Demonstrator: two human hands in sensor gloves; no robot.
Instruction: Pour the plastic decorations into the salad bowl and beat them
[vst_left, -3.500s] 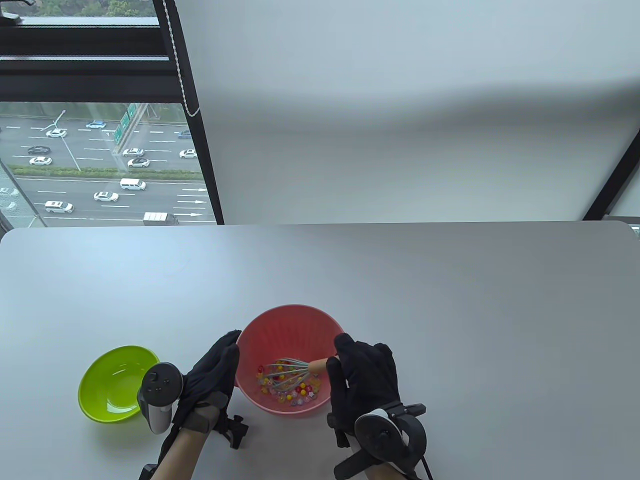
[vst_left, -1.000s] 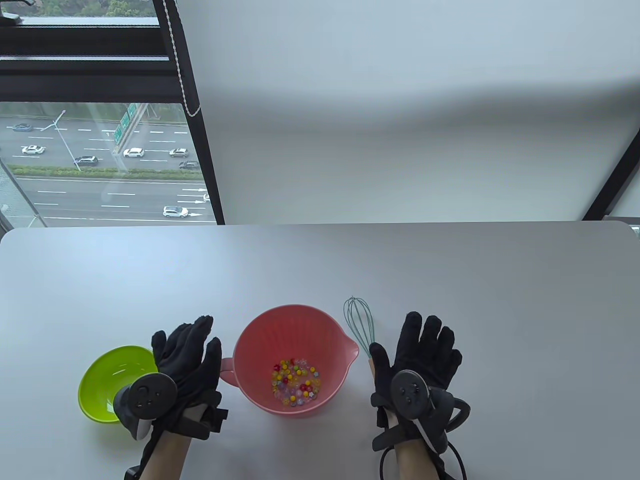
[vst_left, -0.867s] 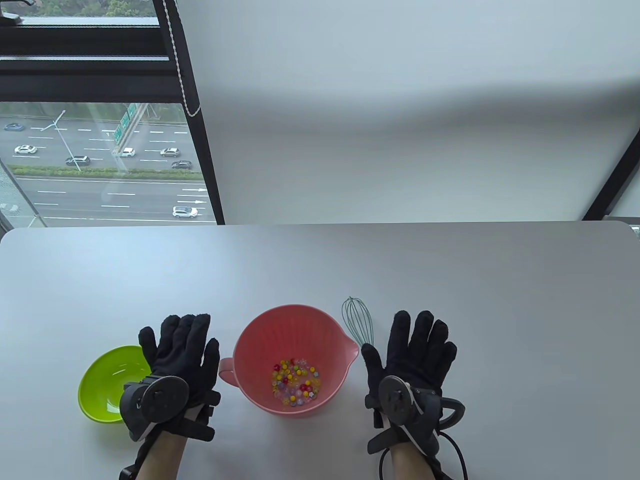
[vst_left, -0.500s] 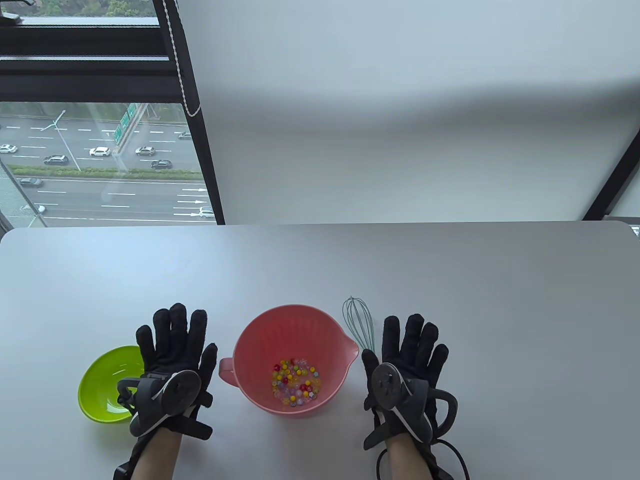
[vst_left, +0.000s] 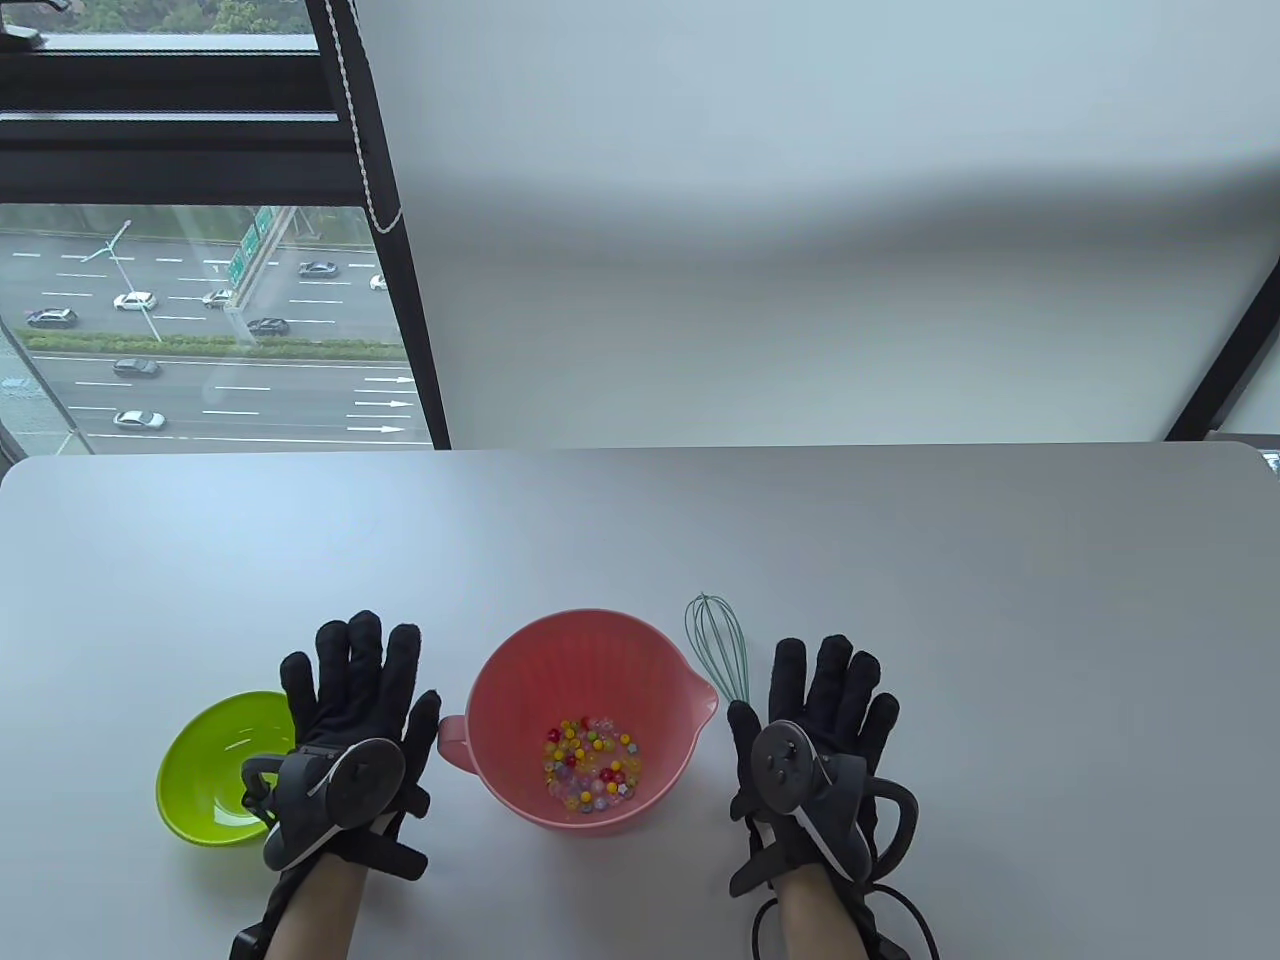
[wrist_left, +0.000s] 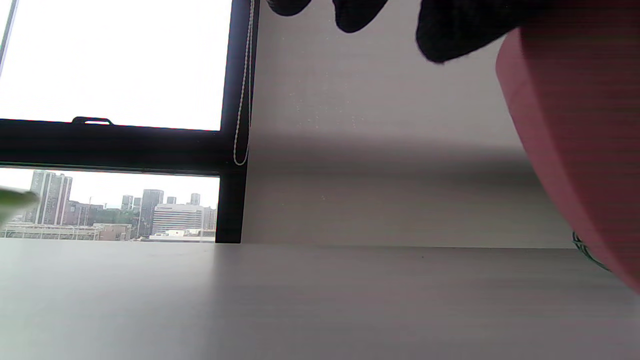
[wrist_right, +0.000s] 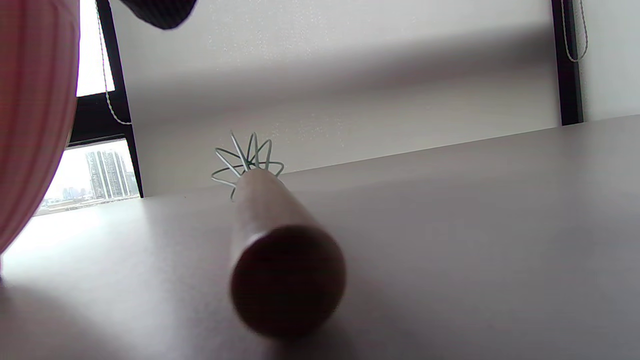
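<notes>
Pink salad bowl lower centre of frame, plastic decorations pooled at its bottom. Left hand flat, grip spread, holding nothing, between bowl handle and green bowl. Right hand grip spread, over whisk handle, beside bowl spout. Table bare across upper and right stretch to far edge.

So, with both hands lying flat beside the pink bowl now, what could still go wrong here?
1. The whisk lies on the table under the right hand; its round handle may roll if the hand lifts carelessly.
2. The left hand lies partly over the green bowl and close to the pink bowl's handle; a sideways move might knock either and spill the decorations.
</notes>
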